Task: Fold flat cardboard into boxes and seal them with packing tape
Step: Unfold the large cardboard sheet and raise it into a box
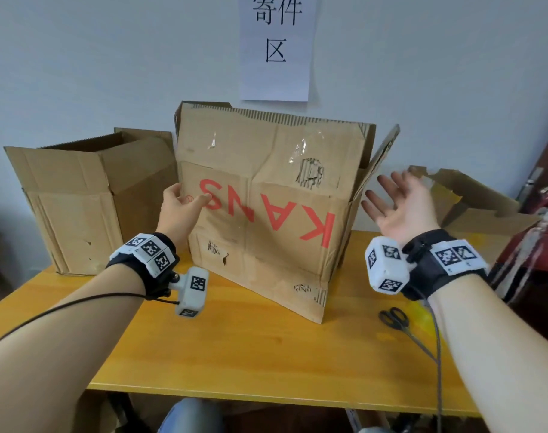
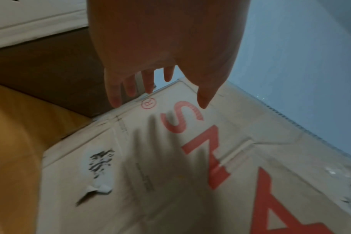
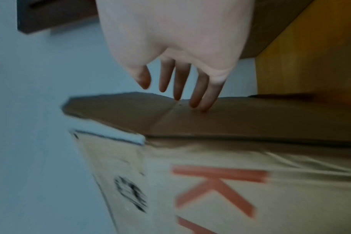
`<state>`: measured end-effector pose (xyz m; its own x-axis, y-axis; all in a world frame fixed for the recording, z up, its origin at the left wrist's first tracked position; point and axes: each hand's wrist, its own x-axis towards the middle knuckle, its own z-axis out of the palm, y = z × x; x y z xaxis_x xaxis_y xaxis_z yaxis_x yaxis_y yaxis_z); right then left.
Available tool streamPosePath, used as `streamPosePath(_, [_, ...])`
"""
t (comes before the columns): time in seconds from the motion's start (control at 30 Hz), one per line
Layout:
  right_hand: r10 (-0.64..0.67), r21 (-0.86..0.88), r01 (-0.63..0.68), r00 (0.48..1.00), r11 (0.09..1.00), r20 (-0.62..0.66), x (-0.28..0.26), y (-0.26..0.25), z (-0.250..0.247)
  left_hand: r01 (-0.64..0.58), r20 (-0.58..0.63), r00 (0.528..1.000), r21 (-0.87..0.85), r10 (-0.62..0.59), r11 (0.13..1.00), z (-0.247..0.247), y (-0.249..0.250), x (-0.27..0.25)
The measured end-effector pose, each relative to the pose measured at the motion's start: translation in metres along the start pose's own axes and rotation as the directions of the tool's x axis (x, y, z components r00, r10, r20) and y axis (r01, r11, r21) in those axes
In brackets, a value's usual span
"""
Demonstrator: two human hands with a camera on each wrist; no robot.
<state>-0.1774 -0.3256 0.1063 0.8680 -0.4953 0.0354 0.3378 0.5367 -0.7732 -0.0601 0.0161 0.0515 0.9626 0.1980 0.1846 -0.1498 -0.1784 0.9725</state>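
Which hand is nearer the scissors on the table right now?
Right. The right hand is raised above and behind the scissors; the left hand is across the KANS box.

support: yellow table | on it: red-lettered box; open box, left; scissors, right

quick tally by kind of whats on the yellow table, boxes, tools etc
Cardboard boxes: 3 (KANS box, open box on the left, torn box on the right)
Scissors: 1
Total: 4
No tape roll is visible.
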Motion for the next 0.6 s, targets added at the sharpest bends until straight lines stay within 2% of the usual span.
streamPosePath(0.1, [0.054,-0.157,-0.066,0.995,0.985,-0.083,-0.004,0.025,-0.005,0.043,0.022,0.999,0.024,-0.044,0.999,0.001,-0.015,0.001])
streamPosePath(0.2, [0.194,-0.288,-0.235,0.967,0.928,-0.164,-0.005,0.054,-0.021,0.144,0.027,0.989,0.017,-0.145,0.989,-0.001,-0.037,0.002])
streamPosePath(0.37, [0.392,-0.361,-0.479,0.873,0.800,-0.290,-0.004,0.104,-0.065,0.394,0.132,0.912,-0.016,-0.389,0.919,0.000,-0.077,0.004])
streamPosePath(0.47, [0.458,-0.389,-0.559,0.827,0.732,-0.326,-0.009,0.125,-0.081,0.459,0.170,0.876,-0.006,-0.451,0.888,0.002,-0.098,0.003])
streamPosePath(0.6, [0.523,-0.360,-0.616,0.786,0.701,-0.328,-0.011,0.142,-0.091,0.496,0.187,0.855,-0.015,-0.484,0.868,0.003,-0.121,0.003])
